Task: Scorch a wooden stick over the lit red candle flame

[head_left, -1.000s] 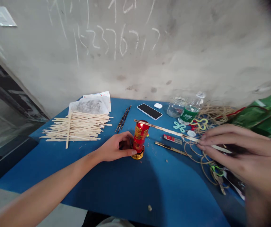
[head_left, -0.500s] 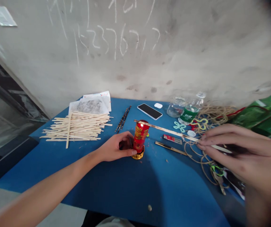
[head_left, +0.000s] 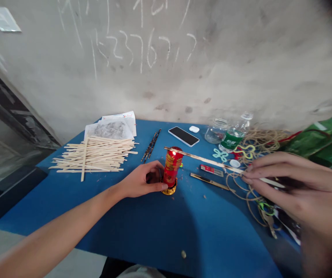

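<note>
"What's the left hand (head_left: 141,180) doing?"

"It's curled in a narrow grip around a red candle (head_left: 171,170); the fingers wrap the lower body from the near side; the candle stands upright on a gold base (head_left: 169,190) — its small flame (head_left: 173,153) is lit."

"And the right hand (head_left: 297,185)?"

"It's out at 3 o'clock from the candle, pinching a long wooden strip (head_left: 203,161) between fingers and thumb; the strip slants across the blue table (head_left: 154,239) toward 9 o'clock; its far end reaches over the candle top, right at the flame — whether they touch, I can't tell."

"What's around them?"

"A heap of wooden sticks (head_left: 93,156) sits at 9 o'clock from the candle, with papers (head_left: 110,129) just behind it at 10; two dark sticks (head_left: 151,146) lie at 11; a phone (head_left: 183,136) lies at 1, beside a small white earbud case (head_left: 194,129)."

"Further right?"

"A glass jar (head_left: 216,132) and a plastic water bottle (head_left: 233,131) stand at 2; loops of twine (head_left: 261,139) spread from there toward the right hand; a utility knife (head_left: 209,181) and a small red packet (head_left: 211,170) lie at 3, under the strip; a green bag (head_left: 319,141) sits at the far right."
</note>
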### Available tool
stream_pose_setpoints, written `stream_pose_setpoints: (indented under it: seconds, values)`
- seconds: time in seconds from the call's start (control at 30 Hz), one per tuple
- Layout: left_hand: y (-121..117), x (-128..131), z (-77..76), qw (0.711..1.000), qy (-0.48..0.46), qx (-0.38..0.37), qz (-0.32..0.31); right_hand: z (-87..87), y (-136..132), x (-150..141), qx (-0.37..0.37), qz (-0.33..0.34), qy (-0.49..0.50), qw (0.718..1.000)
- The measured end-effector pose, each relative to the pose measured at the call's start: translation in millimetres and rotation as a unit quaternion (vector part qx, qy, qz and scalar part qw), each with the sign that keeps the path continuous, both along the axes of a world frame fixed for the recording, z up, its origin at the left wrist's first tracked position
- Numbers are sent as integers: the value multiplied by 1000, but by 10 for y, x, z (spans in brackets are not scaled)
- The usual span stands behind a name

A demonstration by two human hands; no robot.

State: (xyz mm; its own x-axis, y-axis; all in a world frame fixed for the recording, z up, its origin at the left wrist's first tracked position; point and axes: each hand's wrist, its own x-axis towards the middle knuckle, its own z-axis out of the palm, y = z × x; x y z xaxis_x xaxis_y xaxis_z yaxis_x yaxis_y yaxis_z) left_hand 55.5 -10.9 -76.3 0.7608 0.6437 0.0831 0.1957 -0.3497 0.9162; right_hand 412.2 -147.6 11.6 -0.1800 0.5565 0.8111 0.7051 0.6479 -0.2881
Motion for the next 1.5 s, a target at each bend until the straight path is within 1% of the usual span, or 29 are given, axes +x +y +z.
stream_pose_setpoints:
  seconds: [0.47, 0.63, 1.0, 1.23, 1.5]
  values:
    - [-9, 5, 29, 1000, -1, 9, -2, -1, 18, -11, -1, -5, 4, 1000]
    - [-12, 8, 20, 1000, 1, 9, 3, 9, 4, -7, -5, 2, 5, 1000]
    - [-18, 3, 30, 1000, 4, 7, 2, -1, 33, -3, 4, -9, -5, 1000]
    - [-9, -1, 8, 1000, 4, 4, -2, -12, 25, 12, 4, -11, -5, 1000]
    - [1, -7, 7, 1000, 10, 9, 4, -35, 11, -4, 9, -25, 19, 999]
